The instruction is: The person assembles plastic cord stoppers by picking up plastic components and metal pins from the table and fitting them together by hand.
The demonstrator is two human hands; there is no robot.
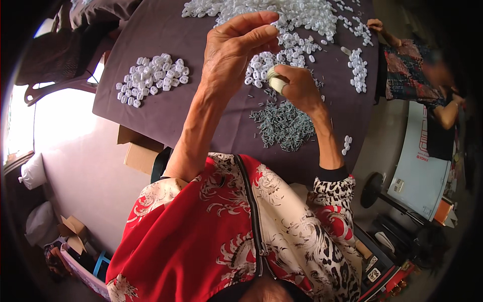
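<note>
My left hand (232, 46) is raised over the dark tablecloth (211, 133), near the large heap of small white oval plastic pieces (302, 15). Its thumb and fingers are bent toward each other; anything between them is hidden. Lower and to the right, my right hand (300, 89) is closed, with a pale wrap (277, 80) around a digit. I cannot make out what it holds. Beside it lies a cluster of white pieces (257, 70). Just below it spreads a pile of short grey-green metal pins (286, 126).
A separate pile of white pieces (153, 78) lies at the left of the table, and smaller groups (357, 70) at the right. Another person's hand (375, 25) rests at the right edge. Below the table's left edge stands a cardboard box (143, 157).
</note>
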